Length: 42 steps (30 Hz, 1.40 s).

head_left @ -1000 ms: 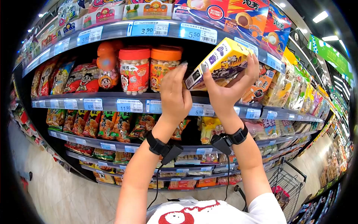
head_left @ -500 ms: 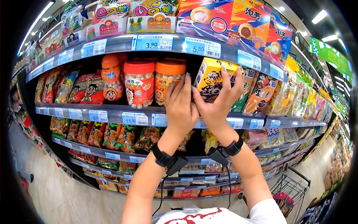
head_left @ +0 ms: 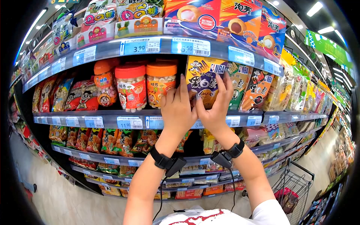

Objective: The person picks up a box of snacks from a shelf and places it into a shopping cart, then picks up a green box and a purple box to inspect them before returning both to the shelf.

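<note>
A yellow and purple snack box [head_left: 199, 75] with an NBA logo stands upright on the middle shelf. My right hand [head_left: 214, 107] is in front of it, thumb and fingers spread over its lower front and right edge. My left hand [head_left: 179, 109] is beside it with fingers stretched out, the index fingertip at the box's left edge. Behind the left fingers is a jar with an orange lid [head_left: 160, 84], partly covered. Left of that stands a red-lidded jar [head_left: 131, 86]. The box's lower part is hidden by my hands.
More snack boxes, a green one [head_left: 237, 86] and an orange one [head_left: 257, 90], stand to the right. The price-tagged shelf edge [head_left: 105, 122] runs below, and another shelf [head_left: 101, 52] hangs above. A shopping cart [head_left: 294, 187] stands on the floor at lower right.
The yellow and purple box has gone from tilted to upright, its front now facing me. My right hand has shifted lower and left over its front. The view has moved slightly right.
</note>
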Available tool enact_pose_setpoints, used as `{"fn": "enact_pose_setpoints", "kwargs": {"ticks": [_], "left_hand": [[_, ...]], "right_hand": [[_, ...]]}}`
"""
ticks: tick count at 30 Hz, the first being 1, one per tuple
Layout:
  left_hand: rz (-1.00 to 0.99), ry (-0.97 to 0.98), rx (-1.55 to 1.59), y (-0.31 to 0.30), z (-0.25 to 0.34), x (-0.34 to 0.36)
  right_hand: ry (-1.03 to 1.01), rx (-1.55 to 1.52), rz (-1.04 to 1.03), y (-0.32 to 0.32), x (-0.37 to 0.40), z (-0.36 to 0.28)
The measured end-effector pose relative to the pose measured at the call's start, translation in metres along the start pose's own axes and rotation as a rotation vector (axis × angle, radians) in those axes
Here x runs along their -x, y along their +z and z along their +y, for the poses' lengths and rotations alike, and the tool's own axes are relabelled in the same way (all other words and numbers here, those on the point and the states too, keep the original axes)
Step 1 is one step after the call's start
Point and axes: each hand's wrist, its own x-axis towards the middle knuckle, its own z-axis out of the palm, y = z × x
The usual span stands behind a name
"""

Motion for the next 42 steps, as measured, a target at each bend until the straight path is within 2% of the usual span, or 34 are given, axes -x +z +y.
{"fn": "enact_pose_setpoints", "kwargs": {"ticks": [5, 13, 14, 17, 21, 29, 35, 42], "left_hand": [[-0.016, 0.009, -0.015, 0.002, -0.001, 0.001], [-0.037, -0.033, -0.023, 0.001, 0.001, 0.001], [-0.006, -0.006, -0.066, 0.001, 0.000, 0.000], [-0.056, -0.058, -0.020, 0.000, 0.001, 0.000], [-0.025, -0.032, -0.028, 0.004, -0.001, 0.002], [-0.062, -0.035, -0.054, 0.006, 0.000, 0.002], [-0.057, -0.039, -0.090, 0.008, 0.001, 0.004], [-0.045, -0.006, -0.086, 0.007, 0.001, 0.003]], "right_hand": [[-0.002, -0.051, -0.027, -0.013, 0.009, 0.008], [0.098, 0.121, 0.016, -0.040, 0.021, 0.026], [0.030, 0.162, 0.051, -0.042, 0.019, 0.028], [0.102, 0.101, 0.015, -0.045, 0.030, 0.036], [-0.064, 0.175, -0.083, -0.052, 0.029, 0.035], [-0.085, 0.139, -0.112, -0.049, 0.034, 0.041], [-0.061, 0.118, -0.084, -0.048, 0.035, 0.041], [0.016, 0.134, -0.164, -0.049, 0.030, 0.039]]}}
